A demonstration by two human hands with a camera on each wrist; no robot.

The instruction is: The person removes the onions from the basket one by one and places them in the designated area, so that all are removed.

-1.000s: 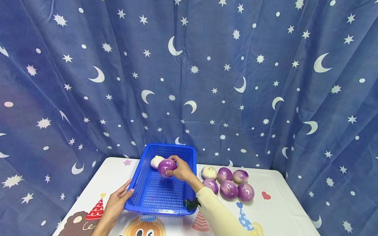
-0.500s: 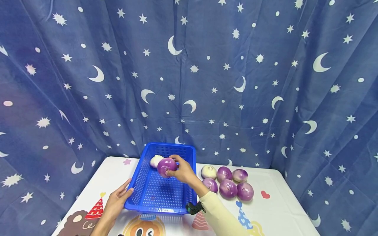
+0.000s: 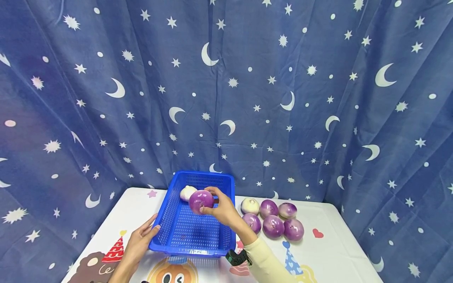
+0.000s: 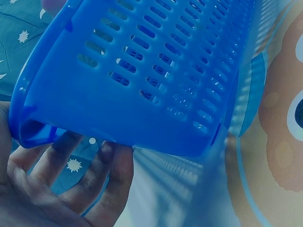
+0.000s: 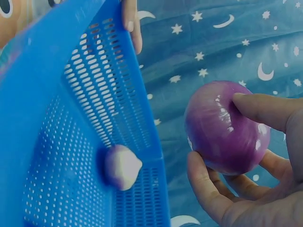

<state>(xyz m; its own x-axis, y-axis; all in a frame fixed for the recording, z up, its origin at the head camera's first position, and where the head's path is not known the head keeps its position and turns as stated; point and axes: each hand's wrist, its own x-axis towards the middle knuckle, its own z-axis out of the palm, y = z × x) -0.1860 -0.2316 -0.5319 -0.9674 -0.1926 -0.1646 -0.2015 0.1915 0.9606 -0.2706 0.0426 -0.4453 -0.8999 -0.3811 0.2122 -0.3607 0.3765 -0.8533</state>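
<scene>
In the head view my right hand [image 3: 225, 211] holds a shiny purple onion [image 3: 200, 201] over the blue plastic basket [image 3: 191, 251], thumb on the near side and fingers round the back. The right wrist view shows the same onion [image 5: 225, 127] between thumb and fingertips, apart from the basket wall. Inside the basket, near its far left corner, lies a whitish onion [image 3: 186, 192] with a pointed tip. My left hand [image 3: 137, 242] grips the basket's left rim; from the left wrist view, its fingers [image 4: 120, 177] curl beneath the rim.
Several more purple and whitish onions [image 3: 273, 226] sit in two rows on the table to the right of the basket. The white tablecloth [image 3: 336, 243] carries cartoon prints. Behind the table hangs a blue curtain [image 3: 226, 98] with moons and stars.
My right hand has turned a little and shifted slightly right and up with the onion, its wrist moving away from the basket's near right corner. The left hand and basket stay in place.
</scene>
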